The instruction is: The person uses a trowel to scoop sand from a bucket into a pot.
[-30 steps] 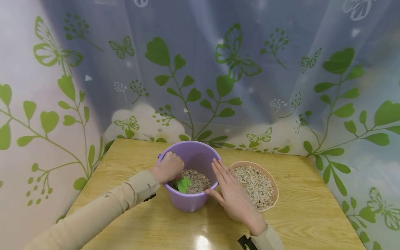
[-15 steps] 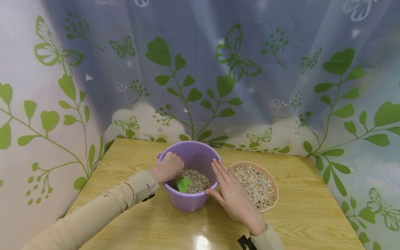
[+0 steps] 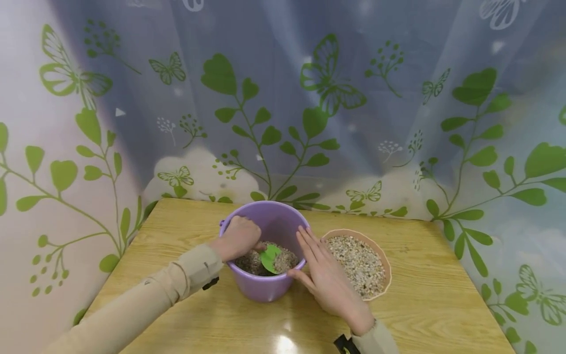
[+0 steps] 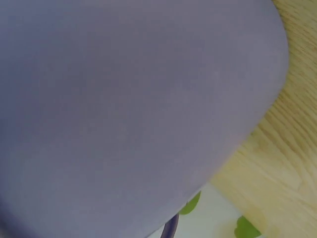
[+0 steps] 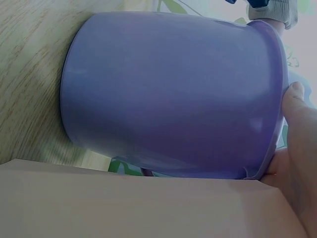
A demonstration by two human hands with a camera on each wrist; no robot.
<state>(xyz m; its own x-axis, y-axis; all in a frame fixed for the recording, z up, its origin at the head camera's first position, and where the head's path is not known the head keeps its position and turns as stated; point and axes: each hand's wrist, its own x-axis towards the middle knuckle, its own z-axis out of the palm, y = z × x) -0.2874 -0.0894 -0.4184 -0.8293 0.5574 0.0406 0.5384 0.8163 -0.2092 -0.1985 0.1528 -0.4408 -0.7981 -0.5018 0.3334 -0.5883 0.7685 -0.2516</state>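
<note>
- Purple bucket (image 3: pixel 265 289), in the head view: upright on the wooden table (image 3: pixel 420 295), with the left hand (image 3: pixel 240 237) inside its mouth and the right hand (image 3: pixel 329 282) against its rim.
- The left hand is curled, gripping a green scoop (image 3: pixel 268 259); its blade shows beside the fingers, amid the gravel (image 3: pixel 286 259) below the hand.
- The right hand's fingers are straight, laid along the rim, with the thumb spread apart; an orange bowl (image 3: pixel 388 275) of pebbles (image 3: pixel 358 265) sits just to that hand's right.
- In the left wrist view, the bucket's wall fills most of the frame; the left hand's state cannot be told there.
- In the right wrist view, the right hand's thumb touches the bucket's rim.
</note>
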